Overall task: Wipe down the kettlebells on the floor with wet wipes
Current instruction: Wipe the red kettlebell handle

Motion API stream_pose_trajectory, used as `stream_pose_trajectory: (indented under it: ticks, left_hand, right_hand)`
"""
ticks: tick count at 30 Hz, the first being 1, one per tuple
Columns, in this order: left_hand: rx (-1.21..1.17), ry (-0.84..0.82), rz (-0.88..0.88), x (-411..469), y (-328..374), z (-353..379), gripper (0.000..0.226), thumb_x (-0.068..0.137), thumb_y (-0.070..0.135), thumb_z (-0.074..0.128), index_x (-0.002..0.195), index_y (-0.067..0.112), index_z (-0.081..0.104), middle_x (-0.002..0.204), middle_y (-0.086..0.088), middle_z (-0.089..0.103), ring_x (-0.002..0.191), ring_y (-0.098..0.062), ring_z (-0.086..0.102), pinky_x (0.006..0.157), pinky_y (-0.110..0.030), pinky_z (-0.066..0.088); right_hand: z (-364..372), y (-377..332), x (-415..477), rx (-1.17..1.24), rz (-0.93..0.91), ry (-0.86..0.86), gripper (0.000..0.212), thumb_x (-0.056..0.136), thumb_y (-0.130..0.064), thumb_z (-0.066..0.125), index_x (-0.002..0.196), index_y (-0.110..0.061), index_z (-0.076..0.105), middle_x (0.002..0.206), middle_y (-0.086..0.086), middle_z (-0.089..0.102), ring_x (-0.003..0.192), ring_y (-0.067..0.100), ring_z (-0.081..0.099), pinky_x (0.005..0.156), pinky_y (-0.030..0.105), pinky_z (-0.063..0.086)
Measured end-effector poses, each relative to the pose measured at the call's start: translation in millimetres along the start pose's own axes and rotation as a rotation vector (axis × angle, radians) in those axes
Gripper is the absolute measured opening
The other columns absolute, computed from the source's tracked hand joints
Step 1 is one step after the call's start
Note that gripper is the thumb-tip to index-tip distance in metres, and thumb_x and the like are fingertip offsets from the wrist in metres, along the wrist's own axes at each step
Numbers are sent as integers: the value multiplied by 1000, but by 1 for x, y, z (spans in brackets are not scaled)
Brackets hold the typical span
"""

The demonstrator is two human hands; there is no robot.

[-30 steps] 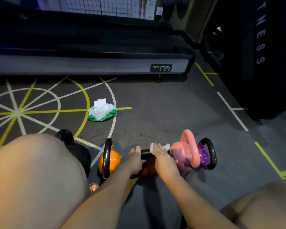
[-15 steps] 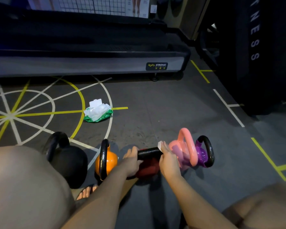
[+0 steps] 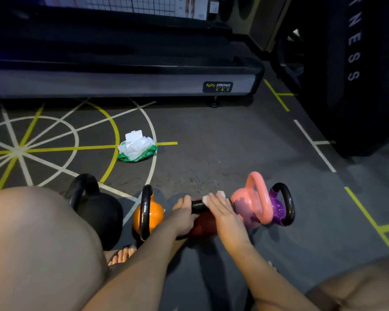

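On the floor [image 3: 222, 142], near the person, a row runs left to right: the leftmost kettlebell [image 3: 99, 212], the second kettlebell [image 3: 152, 215], the middle kettlebell [image 3: 203, 225], the fourth kettlebell [image 3: 249, 207] just beside it, and the rightmost kettlebell [image 3: 279, 207] close against the fourth. The left hand [image 3: 184, 214] grips the left end of the middle kettlebell's handle. The right hand [image 3: 222, 207] lies on its right part, over a wipe [image 3: 221, 194]. The wipes pack [image 3: 137, 148] lies farther off, left of centre. The treadmill [image 3: 121, 81] spans the far side.

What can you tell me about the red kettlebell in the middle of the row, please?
The red kettlebell has a rounded dark red body and a black handle across the top. It stands on the grey floor between the orange kettlebell and the pink kettlebell. The left hand grips the handle's left end; the right hand presses a white wipe flat on the handle. The hands hide much of it.
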State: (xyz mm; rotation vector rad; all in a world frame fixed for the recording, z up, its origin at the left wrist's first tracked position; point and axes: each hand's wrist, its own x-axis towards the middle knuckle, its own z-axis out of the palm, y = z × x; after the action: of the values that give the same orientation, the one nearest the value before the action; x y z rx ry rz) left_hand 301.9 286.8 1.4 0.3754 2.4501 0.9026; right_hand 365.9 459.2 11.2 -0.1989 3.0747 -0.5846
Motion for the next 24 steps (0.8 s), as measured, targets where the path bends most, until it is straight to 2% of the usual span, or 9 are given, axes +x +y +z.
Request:
stream_pose_trajectory:
  ticks: [3,5,7,10,13,16,18,21,24]
  left_hand:
    - [-27,21,5,-1,-1,1,32,98,23,58,125,17,40,129,-8,44,123,-31,48,102,-40,39]
    - [-28,22,9,0,-2,0,33,99,23,58,125,17,40,129,-9,44,123,-31,47,103,-40,39]
    - [-38,14,10,2,-2,0,32,99,24,58,124,18,40,128,-9,44,123,-30,47,103,-42,39]
    - [-34,6,11,3,-3,-2,31,99,23,58,124,19,40,127,-8,44,121,-29,47,103,-42,39]
    - [-31,15,25,5,-4,-1,33,98,21,58,125,17,40,128,-9,45,123,-30,47,104,-41,39]
    - [-16,-7,26,5,-5,-1,37,99,20,57,131,16,37,133,-11,43,127,-29,45,106,-42,39]
    - [-5,-22,21,4,-5,-2,40,100,20,55,135,17,34,137,-10,41,130,-28,43,107,-43,39]
    - [-18,-3,28,2,-5,0,38,100,22,56,131,17,37,134,-9,43,128,-28,45,106,-41,39]
    - [-34,26,36,1,-5,2,33,98,22,59,125,18,41,129,-7,46,123,-27,48,103,-39,39]
  right_hand:
    - [-5,18,-1,30,154,43,61,93,-25,19,151,-32,35,158,-15,30,150,8,19,123,38,17]
    - [-6,21,1,127,323,134,48,98,-16,39,140,-35,50,143,-9,52,136,10,46,115,36,34]
    - [-6,24,4,186,458,108,43,97,-12,52,135,-31,57,128,-1,63,119,17,59,103,29,43]
    - [-5,18,11,217,374,83,52,98,-4,47,139,-35,51,143,-9,52,139,15,44,114,16,23]
    - [2,-4,18,134,214,83,57,92,1,38,144,-20,51,150,-9,43,145,12,31,115,8,3]
    - [11,-23,15,111,12,34,56,86,-9,34,138,-5,56,144,7,54,137,26,47,121,28,11]
    - [11,-24,12,40,-40,-35,62,81,-8,32,139,-3,53,145,10,53,136,24,47,120,33,9]
    - [7,-12,7,-26,-84,-14,62,84,-7,38,145,-9,47,151,1,45,142,15,39,121,27,8]
    - [-1,1,3,42,84,73,65,93,-3,50,153,-23,34,156,-17,25,144,-8,12,116,9,-4]
